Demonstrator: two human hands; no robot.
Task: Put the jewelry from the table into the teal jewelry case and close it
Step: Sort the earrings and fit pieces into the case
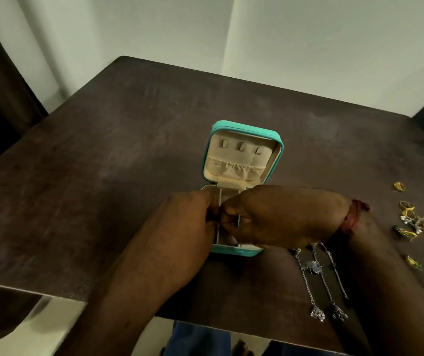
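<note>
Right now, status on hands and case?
Left hand, right hand both pinch a small dark piece over the open case. Silver chains, gold pieces on the table, right of it. Nothing in the way.

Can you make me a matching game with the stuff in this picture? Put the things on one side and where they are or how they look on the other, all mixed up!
Things
1 teal case
2 silver chains
3 gold pieces
4 red thread

Places
A tied round the right wrist
B open, lid up, in the middle of the table
C near the front edge, right of the case
D scattered at the far right

Pairs: 1-B, 2-C, 3-D, 4-A.

Bonus: the left hand and right hand pinch a small dark thing over the case.
</note>
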